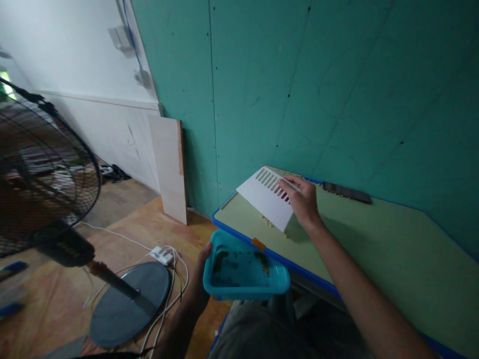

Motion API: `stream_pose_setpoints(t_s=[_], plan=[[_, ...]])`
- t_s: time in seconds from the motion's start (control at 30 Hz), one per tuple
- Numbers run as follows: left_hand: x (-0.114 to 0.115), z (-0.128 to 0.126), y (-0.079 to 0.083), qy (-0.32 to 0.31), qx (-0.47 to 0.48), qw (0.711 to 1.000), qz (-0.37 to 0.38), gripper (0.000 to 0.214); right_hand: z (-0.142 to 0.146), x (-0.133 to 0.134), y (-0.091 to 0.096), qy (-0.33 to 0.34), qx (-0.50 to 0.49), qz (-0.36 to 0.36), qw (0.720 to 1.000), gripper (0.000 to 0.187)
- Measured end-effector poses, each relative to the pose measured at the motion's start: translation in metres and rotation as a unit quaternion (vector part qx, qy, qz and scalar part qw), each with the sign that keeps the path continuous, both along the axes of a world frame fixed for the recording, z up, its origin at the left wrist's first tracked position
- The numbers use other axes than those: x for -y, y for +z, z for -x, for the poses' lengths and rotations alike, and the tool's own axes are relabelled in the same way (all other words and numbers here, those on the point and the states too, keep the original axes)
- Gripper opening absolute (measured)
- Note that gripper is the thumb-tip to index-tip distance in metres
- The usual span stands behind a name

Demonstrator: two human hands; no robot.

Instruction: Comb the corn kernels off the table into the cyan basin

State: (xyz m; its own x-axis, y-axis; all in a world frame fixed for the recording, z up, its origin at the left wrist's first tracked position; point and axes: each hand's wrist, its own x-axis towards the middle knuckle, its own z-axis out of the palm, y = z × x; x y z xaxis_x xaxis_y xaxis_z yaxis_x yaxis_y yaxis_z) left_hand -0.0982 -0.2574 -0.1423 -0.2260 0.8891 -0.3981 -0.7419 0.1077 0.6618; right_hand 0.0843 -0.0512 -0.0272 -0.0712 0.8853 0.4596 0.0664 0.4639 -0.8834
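Note:
My left hand (201, 276) grips the left side of a teal plastic container (247, 291), just below the table edge. Small grains or beans (265, 267) lie at the right inside it, with dark specks or shadows elsewhere. My right hand (302, 197) pinches the right edge of a white card (264, 202), which is tilted over the table. Along the card's upper part runs a row of narrow slots or bars, some greenish, some dark red. Beneath its lower edge, small pale pieces (267, 221) lie on the pale green tabletop (374, 239).
A black phone (347, 192) lies at the table's back edge, against the green wall (299, 89). An orange clip or tab (258, 244) sits on the blue rim. At left stand a fan (48, 174), its round base (130, 299), a power strip (162, 255) with cables, and a leaning board (170, 169).

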Motion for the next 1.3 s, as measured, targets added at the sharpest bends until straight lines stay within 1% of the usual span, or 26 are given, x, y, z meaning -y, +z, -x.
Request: stream_pose_setpoints(t_s=[0.13, 0.27, 0.37, 0.43, 0.53, 0.6, 0.73, 0.8, 0.9, 1.03, 1.1, 1.2, 1.3], plan=[[0.000, -0.006, -0.001, 0.012, 0.008, 1.000, 0.017, 0.054, -0.014, -0.014, -0.002, -0.015, 0.007, -0.002, 1.000, 0.037], [0.000, -0.013, 0.002, -0.015, 0.028, 0.999, 0.008, 0.056, -0.021, -0.023, -0.009, -0.017, 0.016, -0.004, 1.000, 0.039], [0.000, -0.017, 0.006, -0.019, 0.039, 0.999, 0.022, 0.058, -0.022, -0.028, -0.016, -0.012, 0.039, -0.017, 0.999, 0.039], [0.001, -0.019, 0.008, -0.003, 0.036, 0.999, 0.040, 0.055, -0.023, -0.031, -0.020, -0.009, 0.050, -0.018, 0.999, 0.040], [0.005, -0.021, 0.011, 0.046, 0.012, 0.998, 0.032, 0.046, -0.024, -0.036, -0.025, -0.007, 0.056, -0.016, 0.998, 0.039], [0.006, -0.022, 0.013, 0.068, 0.006, 0.997, 0.025, 0.050, -0.025, -0.038, -0.027, -0.007, 0.057, -0.011, 0.998, 0.037], [0.004, -0.028, 0.018, 0.061, 0.022, 0.996, 0.058, 0.063, -0.025, -0.039, -0.029, -0.006, 0.062, -0.006, 0.998, 0.034], [0.003, -0.030, 0.019, 0.062, 0.019, 0.996, 0.055, 0.064, -0.025, -0.038, -0.029, -0.005, 0.066, -0.008, 0.998, 0.034], [0.002, -0.034, 0.019, 0.048, 0.020, 0.998, 0.043, 0.057, -0.025, -0.038, -0.030, -0.004, 0.066, 0.000, 0.998, 0.036], [0.003, -0.038, 0.020, 0.010, 0.043, 0.999, 0.032, 0.045, -0.025, -0.038, -0.032, 0.009, 0.056, 0.020, 0.998, 0.037], [0.003, -0.038, 0.018, -0.011, 0.044, 0.999, 0.023, 0.047, -0.024, -0.037, -0.032, 0.014, 0.055, 0.024, 0.998, 0.036], [0.003, -0.037, 0.014, -0.037, 0.040, 0.998, 0.018, 0.054, -0.024, -0.037, -0.033, 0.016, 0.062, 0.029, 0.998, 0.035], [0.004, -0.037, 0.013, -0.049, 0.043, 0.998, 0.022, 0.057, -0.023, -0.037, -0.032, 0.015, 0.067, 0.027, 0.997, 0.035]])
